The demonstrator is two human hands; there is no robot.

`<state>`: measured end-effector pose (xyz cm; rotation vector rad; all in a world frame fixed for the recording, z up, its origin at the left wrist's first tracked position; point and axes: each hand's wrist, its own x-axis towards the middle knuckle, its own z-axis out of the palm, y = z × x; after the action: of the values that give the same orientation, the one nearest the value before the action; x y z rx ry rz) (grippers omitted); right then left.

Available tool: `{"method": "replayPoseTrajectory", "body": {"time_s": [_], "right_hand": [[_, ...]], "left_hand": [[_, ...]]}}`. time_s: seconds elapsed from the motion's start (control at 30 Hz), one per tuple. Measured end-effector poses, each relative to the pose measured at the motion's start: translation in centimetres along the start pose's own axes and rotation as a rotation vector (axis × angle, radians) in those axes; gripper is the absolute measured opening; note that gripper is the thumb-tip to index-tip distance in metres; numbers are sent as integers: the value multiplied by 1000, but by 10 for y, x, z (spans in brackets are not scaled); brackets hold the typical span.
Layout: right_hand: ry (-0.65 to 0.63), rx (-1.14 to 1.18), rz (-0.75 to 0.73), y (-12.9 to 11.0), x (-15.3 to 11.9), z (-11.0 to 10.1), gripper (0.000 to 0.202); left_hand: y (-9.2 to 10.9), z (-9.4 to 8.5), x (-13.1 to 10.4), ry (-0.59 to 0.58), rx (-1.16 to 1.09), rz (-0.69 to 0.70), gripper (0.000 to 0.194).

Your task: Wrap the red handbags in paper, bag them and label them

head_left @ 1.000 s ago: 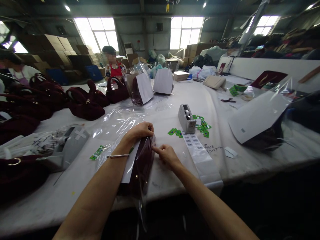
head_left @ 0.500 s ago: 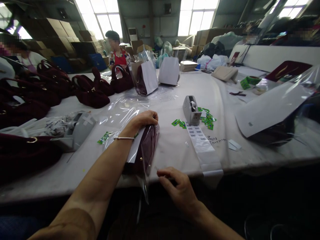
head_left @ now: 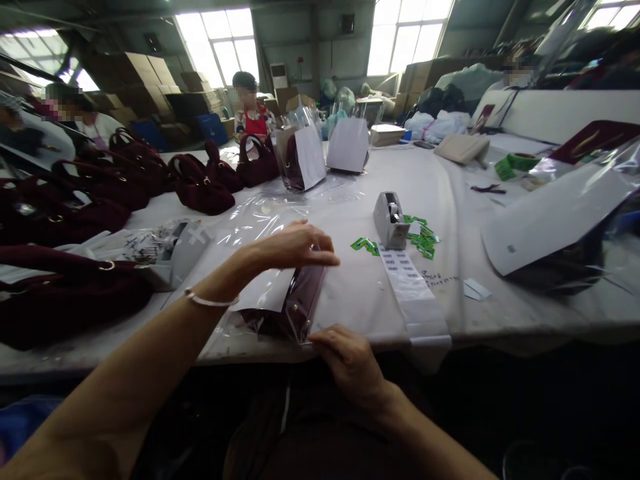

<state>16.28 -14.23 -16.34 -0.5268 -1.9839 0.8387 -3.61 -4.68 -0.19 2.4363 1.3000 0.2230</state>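
A dark burgundy handbag (head_left: pixel 306 288) lies on its side at the table's front edge. Around it is a clear plastic bag (head_left: pixel 301 325), with a white sheet (head_left: pixel 265 291) over the upper face. My left hand (head_left: pixel 303 245) is over the far end of the package, fingers stretched out and the thumb side toward me; whether it touches the plastic I cannot tell. At the near bottom corner, my right hand (head_left: pixel 350 357) pinches the clear plastic between thumb and fingers. Its fingertips partly hide that corner. A grey tape dispenser (head_left: pixel 391 221) stands beyond, to the right.
A strip of barcode labels (head_left: pixel 407 287) runs to the table edge, beside green tags (head_left: pixel 423 239). Several burgundy handbags (head_left: pixel 203 190) crowd the left. Wrapped packages (head_left: pixel 311 157) stand behind, and another package (head_left: pixel 555 227) lies right. A co-worker in a red apron (head_left: pixel 253 123) is across the table.
My left hand has uncurled and straightened its fingers. My right hand has moved in to the package's near corner. The plastic that hung past the edge is now folded up there.
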Motion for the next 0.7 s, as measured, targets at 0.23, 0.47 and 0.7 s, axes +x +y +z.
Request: {"method": "replayPoseTrajectory", "body": {"time_s": [0.23,0.47,0.7], "right_hand": [[-127,-32,-73,37,32,-19,12],[-118,-167,0,53,64,1,10],[148,-274,290,76,71,-24,15]], "left_hand": [[41,83,-106,203,237,-20,26],[39,135,-100,661,447,-124,26],[41,147,-86,813,493,-399,39]]}}
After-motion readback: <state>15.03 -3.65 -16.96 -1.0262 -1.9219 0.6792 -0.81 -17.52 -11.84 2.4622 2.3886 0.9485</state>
